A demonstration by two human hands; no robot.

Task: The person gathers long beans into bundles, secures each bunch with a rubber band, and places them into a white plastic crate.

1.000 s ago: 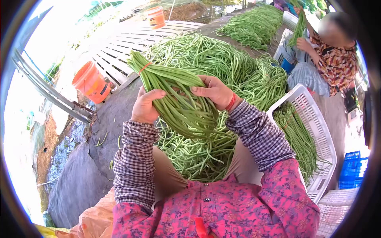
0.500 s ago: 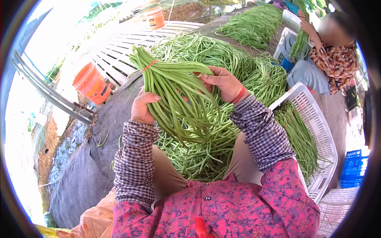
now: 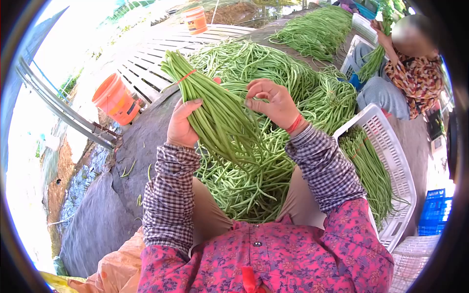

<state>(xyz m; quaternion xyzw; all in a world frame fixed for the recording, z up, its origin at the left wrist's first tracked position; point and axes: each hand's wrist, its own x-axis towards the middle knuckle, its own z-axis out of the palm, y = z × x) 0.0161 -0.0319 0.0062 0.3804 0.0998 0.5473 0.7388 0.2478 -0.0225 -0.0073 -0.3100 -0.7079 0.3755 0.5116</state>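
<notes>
My left hand point(image 3: 181, 128) grips a bundle of long green beans point(image 3: 217, 115) from the left side and holds it slanted over my lap. An orange rubber band point(image 3: 184, 77) ties the bundle near its upper end. My right hand point(image 3: 273, 103) hovers just right of the bundle, fingers curled, thumb and forefinger pinched together, with nothing visible in them. A red band sits on that wrist. Under both hands a large loose pile of long beans point(image 3: 254, 180) spreads across the grey ground sheet.
At my right, a white plastic crate point(image 3: 398, 161) holds laid-out beans point(image 3: 366, 168). An orange bucket point(image 3: 116, 100) stands at the left, another bucket point(image 3: 195, 19) far back. Another person point(image 3: 415, 73) sits at the upper right handling beans. Blue crates point(image 3: 435, 210) are at the far right.
My right hand has let go of the bundle and lifted away with pinched fingers. The bent bundle has straightened and now hangs from my left hand alone.
</notes>
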